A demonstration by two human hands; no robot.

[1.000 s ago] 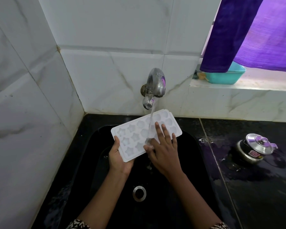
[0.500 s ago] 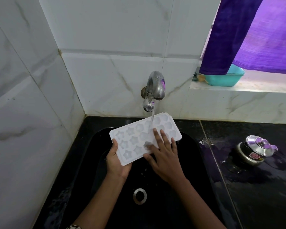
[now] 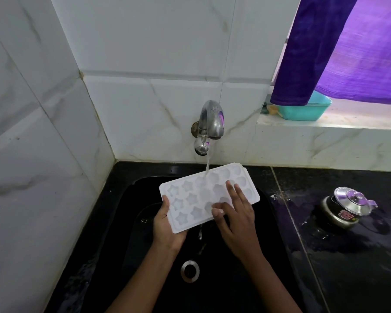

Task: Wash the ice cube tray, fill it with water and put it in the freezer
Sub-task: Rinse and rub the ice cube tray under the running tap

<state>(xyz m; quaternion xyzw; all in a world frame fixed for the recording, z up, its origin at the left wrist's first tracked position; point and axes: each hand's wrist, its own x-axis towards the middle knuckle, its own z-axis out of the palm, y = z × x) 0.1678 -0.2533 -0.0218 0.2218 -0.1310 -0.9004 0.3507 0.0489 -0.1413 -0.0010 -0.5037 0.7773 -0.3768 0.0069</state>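
Under tap, left hand around tray, right hand flat, seemingly atop; pot rightward.

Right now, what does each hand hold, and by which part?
The left hand grips the tray by its left end, thumb on top. The right hand holds nothing; its fingers lie flat on the tray.

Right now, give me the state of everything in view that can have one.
ice cube tray, tilted over the sink, moulds up, under the stream.
tap, running.
left grip, holds the tray's left end.
right grip, fingers flat on the tray.
sink, wet.
steel pot, lid on, standing on the counter.
curtain, hanging, partly covering the teal tub.
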